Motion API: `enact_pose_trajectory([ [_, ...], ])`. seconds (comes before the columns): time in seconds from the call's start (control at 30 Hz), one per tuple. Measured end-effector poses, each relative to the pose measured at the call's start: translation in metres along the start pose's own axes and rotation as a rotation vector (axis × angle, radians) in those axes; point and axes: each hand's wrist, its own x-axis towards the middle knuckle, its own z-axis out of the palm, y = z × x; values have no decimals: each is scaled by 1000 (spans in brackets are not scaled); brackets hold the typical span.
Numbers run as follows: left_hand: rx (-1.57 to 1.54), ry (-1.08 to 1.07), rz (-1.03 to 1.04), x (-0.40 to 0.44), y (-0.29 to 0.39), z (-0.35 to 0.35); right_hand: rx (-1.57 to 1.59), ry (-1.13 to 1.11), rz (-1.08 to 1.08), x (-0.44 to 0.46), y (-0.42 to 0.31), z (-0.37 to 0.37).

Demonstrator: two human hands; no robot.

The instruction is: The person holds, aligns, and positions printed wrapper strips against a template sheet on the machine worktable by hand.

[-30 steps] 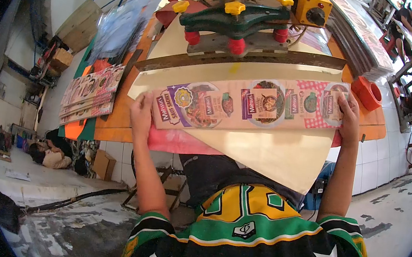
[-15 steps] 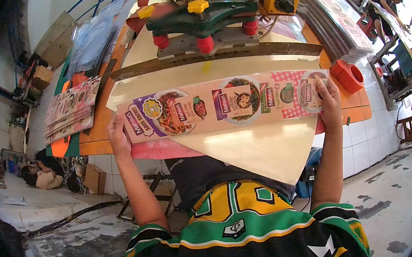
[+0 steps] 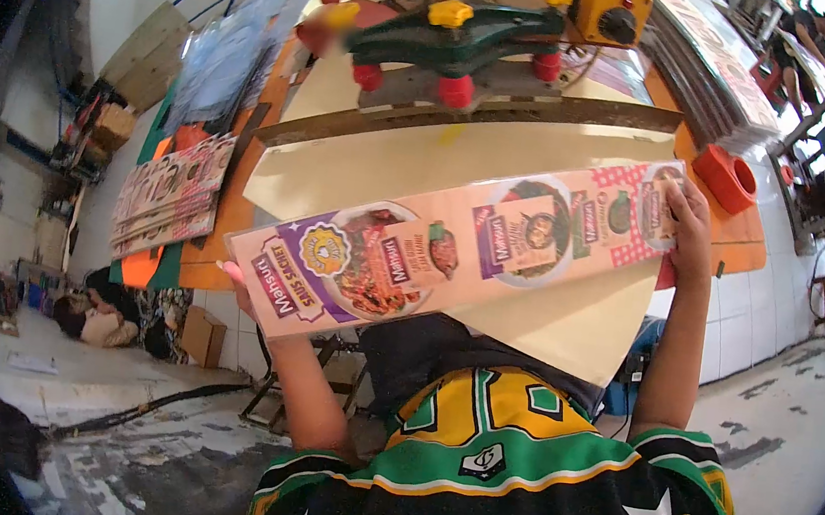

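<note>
Between my hands a long printed strip (image 3: 469, 218), with a clear film at its edges, is held up and tilted, its left end lower. It shows plates of food and the words "Mahsuri Saus Sachet". My right hand (image 3: 690, 226) grips its right end, fingers closed on the edge. At the lower left corner my left hand (image 3: 246, 290) is closed on the strip; some of its fingers are hidden behind it. Under the strip a cream sheet (image 3: 587, 321) lies on the orange table and hangs over its front edge.
A green machine (image 3: 455, 41) with yellow knobs and red feet stands behind, beside a yellow control box (image 3: 611, 12). A red ring-shaped part (image 3: 725, 180) sits at right. Printed strips (image 3: 173, 187) are stacked at left. Other people are in the background.
The strip's left end has come lower and nearer to me, both hands still on it. More of the cream sheet's far left part shows. The camera view has shifted slightly.
</note>
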Motion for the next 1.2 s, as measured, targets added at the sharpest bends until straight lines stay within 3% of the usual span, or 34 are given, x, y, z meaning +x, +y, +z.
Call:
enact_pose_trajectory([
  [0.07, -52, -15, -68, -3, 9, -1, 23, -24, -1, 1, 4, -2],
  [0.1, 142, 27, 9, -6, 14, 19, 11, -3, -5, 1, 5, -4],
  [0.13, 145, 33, 26, -7, 22, 21, -2, 20, -8, 2, 6, -6],
  [0.2, 482, -6, 109, -11, 36, 23, 29, -8, -14, 0, 6, -9],
  [0.27, 561, 17, 153, -10, 46, 20, 3, -4, -14, -1, 5, -7],
  [0.33, 1088, 39, 270, -10, 52, 27, 10, -16, -33, -1, 8, -14],
  [0.37, 1099, 55, 252, -12, 53, 28, 10, -38, -35, 2, 13, -22],
  [0.4, 1098, 61, 253, -15, 52, 25, 7, -57, -35, 4, 13, -22],
  [0.47, 687, 37, 159, -18, 51, 16, 56, -48, -37, 4, 13, -18],
  [0.5, 681, 40, 161, -16, 49, 23, 108, -35, -40, 5, 12, -12],
  [0.53, 376, 53, 59, -17, 46, 42, 101, -39, -47, 5, 12, -7],
  [0.6, 65, 58, -31, -21, 30, 56, 172, -12, -81, 2, 15, -2],
  [0.63, 229, 70, 120, -26, 17, 51, 216, 20, -88, -1, 14, 0],
  [0.7, 95, -51, 77, -37, -9, 37, 223, 6, -98, -9, 4, 5],
  [0.73, -210, -184, -116, -41, -19, 40, 229, 0, -108, -12, 1, 11],
  [0.8, -40, -503, -105, -41, -43, 66, 249, -10, -108, -16, 2, 21],
  [0.83, -39, -510, -108, -44, -53, 85, 264, -24, -108, -18, 2, 28],
  [1.0, 92, -161, -133, -63, -85, 117, 202, 82, -68, -51, -14, 111],
  [1.07, 82, -84, -108, -67, -84, 120, 104, -15, 23, -62, -10, 126],
  [1.13, 293, 271, 108, -63, -79, 112, -33, -203, -8, -67, -8, 128],
  [1.2, 365, 366, 152, -50, -54, 104, -257, -458, -48, -64, 0, 113],
])
